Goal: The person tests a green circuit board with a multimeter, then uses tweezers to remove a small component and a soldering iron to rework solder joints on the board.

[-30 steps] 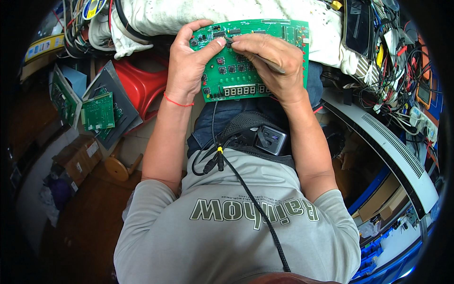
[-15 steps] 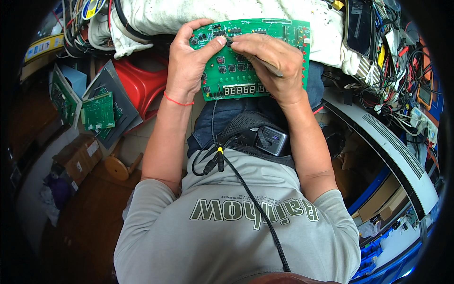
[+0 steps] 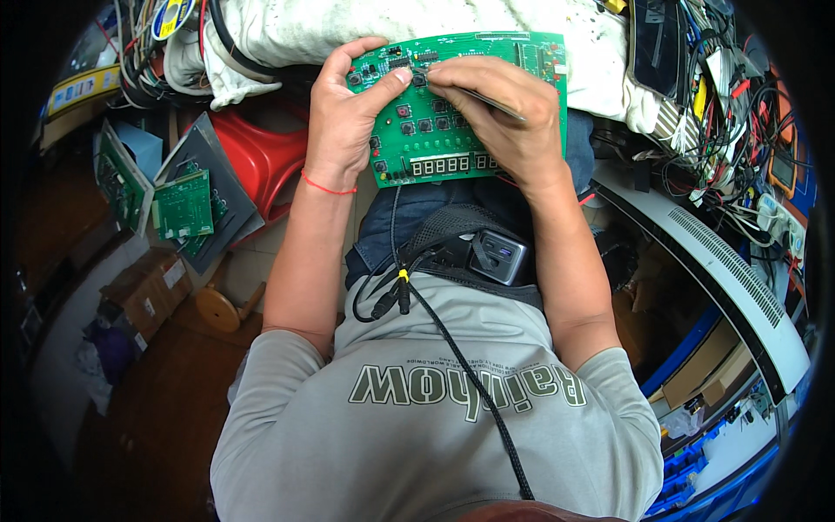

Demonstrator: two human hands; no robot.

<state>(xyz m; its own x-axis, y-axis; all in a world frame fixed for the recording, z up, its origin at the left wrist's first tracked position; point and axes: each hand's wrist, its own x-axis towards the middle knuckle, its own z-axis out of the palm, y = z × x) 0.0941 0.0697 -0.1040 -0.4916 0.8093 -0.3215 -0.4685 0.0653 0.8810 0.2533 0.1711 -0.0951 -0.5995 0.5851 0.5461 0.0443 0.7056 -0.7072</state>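
Note:
A green circuit board [image 3: 428, 143] with push buttons, small chips and a row of digit displays is tilted up at the far edge of my lap. My left hand [image 3: 346, 109] grips its left edge, the thumb lying on the face near the upper chips and the fingers partly hidden behind. Between the thumb and fingers of my right hand [image 3: 532, 130] is a slim metal tool that looks like tweezers [image 3: 500, 106]. Its tip is down at the upper buttons, close to my left thumb, where fingers partly cover it. My right hand hides some of the board's middle.
White cloth [image 3: 287, 35] covers the surface behind the board. Tangled wires [image 3: 731, 113] and a dark flat device [image 3: 658, 52] crowd the right. At left are a red plastic stool [image 3: 248, 148] and more circuit boards [image 3: 183, 209]. A black cable [image 3: 452, 344] crosses my shirt.
The tweezers have tilted to lie lower along my right hand, their rear end shifting slightly right and up. The board has shifted very slightly; my left hand keeps its hold.

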